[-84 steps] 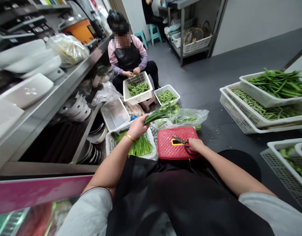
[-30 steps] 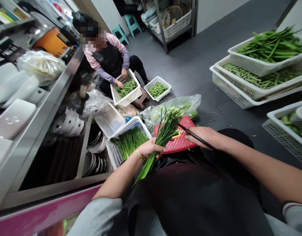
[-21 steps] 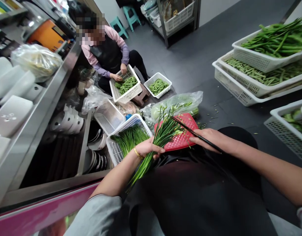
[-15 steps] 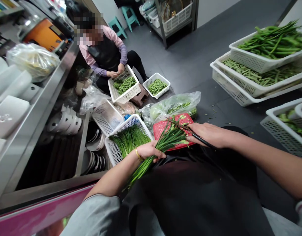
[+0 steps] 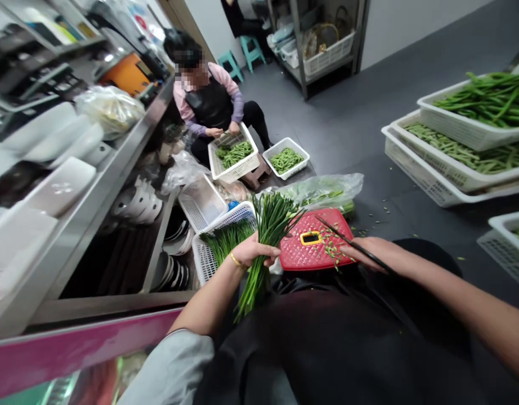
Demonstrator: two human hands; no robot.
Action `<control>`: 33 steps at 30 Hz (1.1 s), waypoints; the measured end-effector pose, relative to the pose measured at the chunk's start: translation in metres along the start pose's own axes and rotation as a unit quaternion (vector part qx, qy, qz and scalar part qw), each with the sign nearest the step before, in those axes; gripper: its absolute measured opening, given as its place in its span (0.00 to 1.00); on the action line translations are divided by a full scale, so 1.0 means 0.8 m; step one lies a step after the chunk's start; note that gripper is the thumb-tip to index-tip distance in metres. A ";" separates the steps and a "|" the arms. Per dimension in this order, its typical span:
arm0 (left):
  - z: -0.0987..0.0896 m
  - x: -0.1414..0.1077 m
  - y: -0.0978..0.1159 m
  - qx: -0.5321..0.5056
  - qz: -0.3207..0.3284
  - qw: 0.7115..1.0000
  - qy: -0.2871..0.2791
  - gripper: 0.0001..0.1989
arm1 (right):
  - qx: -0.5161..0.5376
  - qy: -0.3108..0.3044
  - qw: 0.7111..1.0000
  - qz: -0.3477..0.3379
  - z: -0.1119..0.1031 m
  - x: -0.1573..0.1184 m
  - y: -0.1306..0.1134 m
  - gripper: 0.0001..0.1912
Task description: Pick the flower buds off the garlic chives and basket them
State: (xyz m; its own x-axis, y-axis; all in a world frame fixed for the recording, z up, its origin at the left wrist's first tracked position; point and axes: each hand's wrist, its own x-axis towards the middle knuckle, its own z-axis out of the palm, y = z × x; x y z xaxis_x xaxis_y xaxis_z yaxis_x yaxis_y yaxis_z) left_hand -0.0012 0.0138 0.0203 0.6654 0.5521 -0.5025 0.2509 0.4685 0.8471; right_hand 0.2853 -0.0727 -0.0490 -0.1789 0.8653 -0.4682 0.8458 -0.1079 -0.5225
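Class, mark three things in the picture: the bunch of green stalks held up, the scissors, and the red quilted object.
Bunch of green stalks [image 5: 273,220]: head view, on its upper part.
Scissors [image 5: 332,228]: head view, on the dark blades.
Red quilted object [image 5: 294,250]: head view, on its bare quilted top.

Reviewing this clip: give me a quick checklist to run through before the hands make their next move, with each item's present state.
1. Left hand grips the green bunch: ok.
2. Right hand holds the scissors: ok.
3. Scissor tips apart from the bunch: ok, a gap shows between them.
4. Scissor blades closed: cannot tell, seen nearly edge-on.
5. Red quilted surface free of clippings: not ok, bits lie scattered on its right part.
6. Room in the stem basket: cannot tell, partly hidden.
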 end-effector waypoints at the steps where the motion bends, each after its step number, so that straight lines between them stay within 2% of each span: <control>1: 0.001 -0.001 0.007 0.002 0.031 0.999 0.011 0.30 | -0.034 -0.009 0.999 0.028 0.011 0.015 -0.005 0.28; 4: 0.008 -0.006 0.024 0.028 0.105 0.993 0.055 0.37 | -0.108 0.013 0.990 0.094 0.044 0.065 -0.021 0.26; 6: 0.014 -0.010 0.028 0.032 0.127 0.987 0.088 0.37 | -0.131 0.026 0.987 0.093 0.059 0.091 -0.030 0.20; 8: 0.016 -0.014 0.026 0.022 0.130 0.985 0.109 0.34 | -0.148 0.030 0.985 0.079 0.061 0.102 -0.036 0.17; 11: 0.014 -0.019 0.017 0.012 0.118 0.986 0.119 0.26 | -0.166 0.060 0.983 0.055 0.035 0.088 -0.050 0.17; 13: 0.011 -0.019 0.013 0.013 0.111 0.986 0.121 0.22 | -0.149 0.170 0.974 -0.014 0.002 0.062 -0.067 0.19; 14: 0.011 -0.018 0.012 0.015 0.108 0.987 0.116 0.22 | -0.130 0.256 0.955 -0.074 -0.017 0.047 -0.078 0.20; 16: 0.013 -0.015 0.012 0.022 0.105 0.989 0.097 0.21 | -0.100 0.410 0.881 -0.214 -0.052 0.018 -0.100 0.18; 17: 0.015 -0.013 0.013 0.028 0.103 0.991 0.084 0.21 | -0.099 0.454 0.843 -0.271 -0.066 0.006 -0.110 0.17; 18: 0.018 -0.011 0.014 0.034 0.101 0.992 0.073 0.21 | -0.112 0.472 0.818 -0.309 -0.078 -0.002 -0.118 0.16; 20: 0.023 -0.009 0.014 0.038 0.101 0.993 0.057 0.23 | -0.149 0.465 0.800 -0.349 -0.091 -0.009 -0.127 0.14; 22: 0.026 -0.009 0.012 0.021 0.109 0.993 0.045 0.24 | -0.171 0.456 0.792 -0.369 -0.093 -0.006 -0.125 0.13; 26: 0.025 -0.014 0.006 -0.069 0.147 0.987 0.021 0.26 | -0.185 0.486 0.761 -0.387 -0.073 0.004 -0.113 0.13; 28: 0.025 -0.016 0.004 -0.083 0.164 0.983 0.030 0.25 | -0.190 0.485 0.763 -0.383 -0.060 0.006 -0.113 0.13; 30: 0.027 -0.016 0.002 -0.069 0.173 0.981 0.052 0.25 | -0.128 0.476 0.784 -0.376 -0.050 0.008 -0.118 0.14; 32: 0.032 -0.015 -0.001 -0.052 0.176 0.981 0.070 0.25 | 0.042 0.468 0.808 -0.355 -0.049 0.015 -0.123 0.13; 33: 0.035 -0.015 -0.002 -0.045 0.177 0.980 0.079 0.24 | 0.161 0.466 0.803 -0.335 -0.051 0.020 -0.123 0.12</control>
State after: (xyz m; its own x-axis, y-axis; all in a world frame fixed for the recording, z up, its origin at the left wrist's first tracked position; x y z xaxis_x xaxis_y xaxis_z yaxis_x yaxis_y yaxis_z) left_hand 0.0100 -0.0129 0.0296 0.5811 0.7871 -0.2067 -0.0438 0.2839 0.9578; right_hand 0.2196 -0.0280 0.0244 0.0406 0.7568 0.6524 0.5167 0.5429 -0.6620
